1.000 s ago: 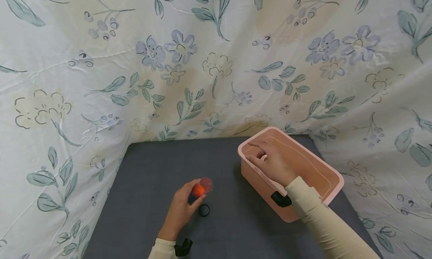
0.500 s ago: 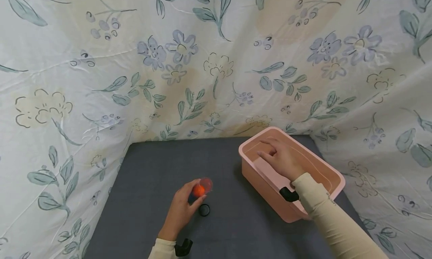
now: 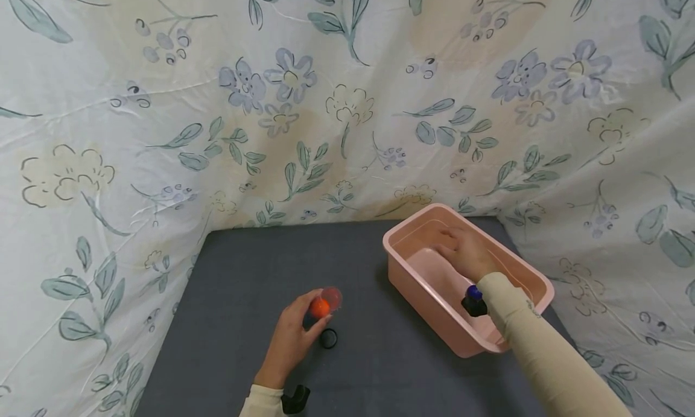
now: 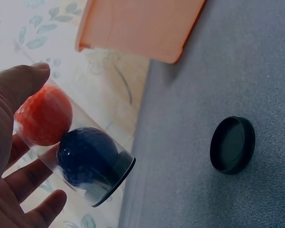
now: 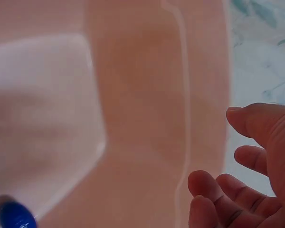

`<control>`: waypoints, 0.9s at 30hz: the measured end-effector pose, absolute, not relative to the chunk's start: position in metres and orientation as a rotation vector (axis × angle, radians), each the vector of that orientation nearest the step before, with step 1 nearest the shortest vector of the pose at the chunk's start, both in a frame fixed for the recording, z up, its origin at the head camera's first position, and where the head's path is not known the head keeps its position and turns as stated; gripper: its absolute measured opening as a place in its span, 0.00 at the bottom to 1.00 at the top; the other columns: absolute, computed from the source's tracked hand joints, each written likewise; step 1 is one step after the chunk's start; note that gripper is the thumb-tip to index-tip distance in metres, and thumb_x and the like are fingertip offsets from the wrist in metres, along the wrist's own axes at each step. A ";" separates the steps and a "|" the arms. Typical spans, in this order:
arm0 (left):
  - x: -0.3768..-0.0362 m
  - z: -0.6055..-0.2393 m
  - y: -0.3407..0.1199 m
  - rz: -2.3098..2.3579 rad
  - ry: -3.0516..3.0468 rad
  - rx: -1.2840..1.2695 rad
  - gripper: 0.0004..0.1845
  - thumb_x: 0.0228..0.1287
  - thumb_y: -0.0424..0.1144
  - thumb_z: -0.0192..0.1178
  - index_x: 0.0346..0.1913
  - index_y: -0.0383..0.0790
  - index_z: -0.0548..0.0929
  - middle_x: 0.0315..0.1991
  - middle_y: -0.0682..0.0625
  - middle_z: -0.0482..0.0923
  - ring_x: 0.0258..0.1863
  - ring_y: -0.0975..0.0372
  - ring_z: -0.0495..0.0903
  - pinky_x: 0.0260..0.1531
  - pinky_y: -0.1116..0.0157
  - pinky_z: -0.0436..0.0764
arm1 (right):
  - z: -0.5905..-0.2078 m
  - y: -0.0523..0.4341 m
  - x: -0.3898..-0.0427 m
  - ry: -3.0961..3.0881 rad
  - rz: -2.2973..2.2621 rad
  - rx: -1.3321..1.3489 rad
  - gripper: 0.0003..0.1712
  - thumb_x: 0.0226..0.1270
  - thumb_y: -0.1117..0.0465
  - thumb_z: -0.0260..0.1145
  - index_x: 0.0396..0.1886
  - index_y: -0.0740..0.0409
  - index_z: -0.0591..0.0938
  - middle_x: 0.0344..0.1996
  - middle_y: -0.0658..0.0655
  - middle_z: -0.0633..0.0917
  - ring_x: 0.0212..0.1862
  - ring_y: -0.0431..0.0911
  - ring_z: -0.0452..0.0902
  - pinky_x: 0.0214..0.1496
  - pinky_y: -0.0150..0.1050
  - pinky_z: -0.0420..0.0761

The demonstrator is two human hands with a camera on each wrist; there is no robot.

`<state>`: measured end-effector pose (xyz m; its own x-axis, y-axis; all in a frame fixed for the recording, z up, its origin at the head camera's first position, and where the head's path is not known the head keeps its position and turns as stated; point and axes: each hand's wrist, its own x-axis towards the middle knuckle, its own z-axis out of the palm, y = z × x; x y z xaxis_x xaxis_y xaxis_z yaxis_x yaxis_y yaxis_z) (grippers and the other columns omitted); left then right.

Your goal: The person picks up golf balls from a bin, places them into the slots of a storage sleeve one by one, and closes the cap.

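Head cam: note loose blue ball (image 3: 474, 292) in pink tub (image 3: 420, 299), approx 5 o'clock from nearer R hand (image 3: 468, 254) w/ fingers half uncurled, empty afaict; plus clear tube (image 3: 333, 297) gripped in L hand (image 3: 290, 332).

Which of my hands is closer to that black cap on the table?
Your left. The left hand, holding the clear tube, is beside the black cap without touching it; the right hand is farther right, at the pink tub.
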<state>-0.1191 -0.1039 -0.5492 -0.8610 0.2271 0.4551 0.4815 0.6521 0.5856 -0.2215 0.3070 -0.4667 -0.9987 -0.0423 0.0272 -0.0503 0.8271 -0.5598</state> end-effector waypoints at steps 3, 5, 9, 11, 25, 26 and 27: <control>-0.119 -0.549 -0.104 -1.041 -2.530 -0.557 0.31 0.62 0.45 0.76 0.67 0.49 0.78 0.58 0.49 0.85 0.52 0.60 0.86 0.49 0.56 0.87 | -0.475 0.315 -0.228 -3.044 0.891 0.014 0.34 0.76 0.51 0.66 0.74 0.64 0.73 0.72 0.71 0.73 0.74 0.68 0.67 0.73 0.67 0.69; -0.119 -0.549 -0.104 -1.035 -2.528 -0.553 0.31 0.61 0.45 0.77 0.66 0.49 0.78 0.57 0.49 0.85 0.52 0.60 0.86 0.49 0.56 0.88 | -0.481 0.320 -0.231 -3.080 0.885 -0.013 0.33 0.77 0.51 0.64 0.74 0.64 0.73 0.72 0.70 0.73 0.73 0.68 0.67 0.73 0.67 0.69; -0.120 -0.549 -0.105 -1.025 -2.525 -0.555 0.31 0.61 0.45 0.77 0.66 0.49 0.78 0.57 0.49 0.85 0.52 0.60 0.86 0.49 0.56 0.88 | -0.492 0.332 -0.234 -3.147 0.837 -0.048 0.32 0.76 0.53 0.62 0.74 0.64 0.72 0.71 0.71 0.74 0.71 0.68 0.70 0.71 0.67 0.71; -0.120 -0.549 -0.106 -1.030 -2.523 -0.556 0.31 0.61 0.45 0.76 0.66 0.49 0.78 0.57 0.49 0.85 0.52 0.60 0.86 0.50 0.56 0.88 | -0.496 0.337 -0.233 -3.184 0.793 -0.069 0.33 0.74 0.54 0.63 0.72 0.66 0.73 0.69 0.72 0.75 0.68 0.69 0.73 0.69 0.67 0.73; -0.121 -0.550 -0.108 -1.056 -2.534 -0.552 0.31 0.62 0.45 0.76 0.66 0.50 0.78 0.58 0.50 0.84 0.52 0.61 0.86 0.50 0.56 0.87 | -0.524 0.356 -0.226 -3.356 0.405 -0.051 0.20 0.59 0.55 0.74 0.43 0.66 0.82 0.38 0.65 0.86 0.38 0.58 0.82 0.37 0.52 0.83; -0.121 -0.551 -0.108 -1.054 -2.536 -0.552 0.30 0.62 0.45 0.76 0.66 0.50 0.78 0.58 0.50 0.84 0.52 0.61 0.86 0.50 0.56 0.87 | -0.526 0.356 -0.227 -3.377 0.386 -0.061 0.16 0.57 0.56 0.73 0.38 0.63 0.82 0.34 0.63 0.85 0.35 0.56 0.80 0.33 0.49 0.80; -0.121 -0.551 -0.108 -1.055 -2.537 -0.552 0.31 0.62 0.45 0.76 0.66 0.50 0.78 0.58 0.50 0.84 0.52 0.61 0.86 0.50 0.56 0.87 | -0.527 0.356 -0.227 -3.396 0.364 -0.069 0.13 0.57 0.57 0.72 0.33 0.61 0.80 0.31 0.61 0.83 0.32 0.54 0.78 0.30 0.47 0.78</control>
